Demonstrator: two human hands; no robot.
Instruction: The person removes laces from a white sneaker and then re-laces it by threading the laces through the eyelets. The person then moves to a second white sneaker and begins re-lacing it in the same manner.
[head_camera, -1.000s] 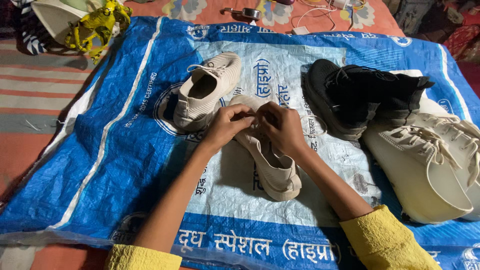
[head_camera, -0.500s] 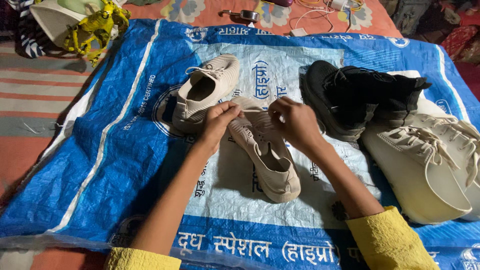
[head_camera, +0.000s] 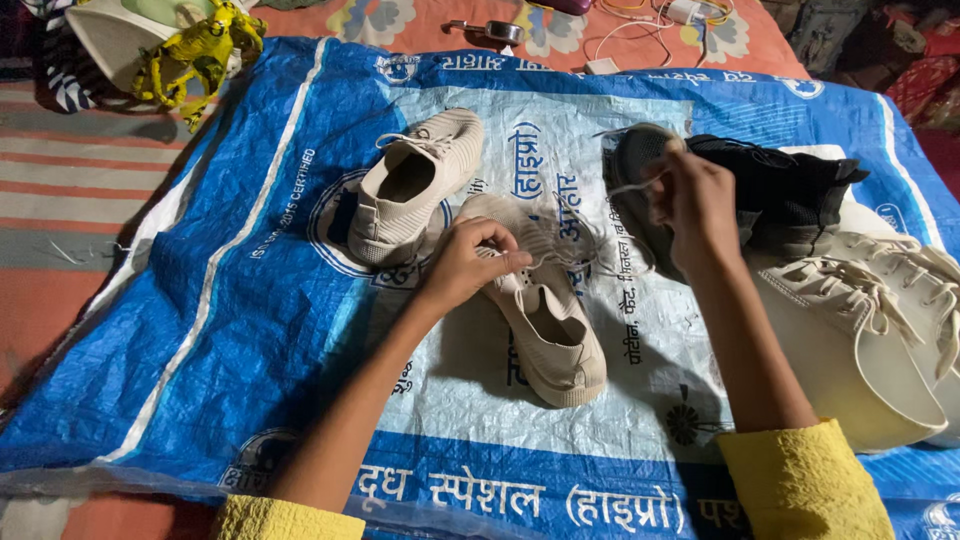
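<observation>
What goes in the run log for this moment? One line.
left hand: pinning beige shoe | right hand: raised, pulling lace | surface: blue woven sheet

A second beige knit shoe lies on the blue and white woven plastic sheet, its opening facing up. To the right, a black shoe rests partly on a pair of cream lace-up sneakers. Beyond the sheet's far edge sit a yellow crumpled toy-like object, white cables and a small metal object on the floral orange cloth.
</observation>
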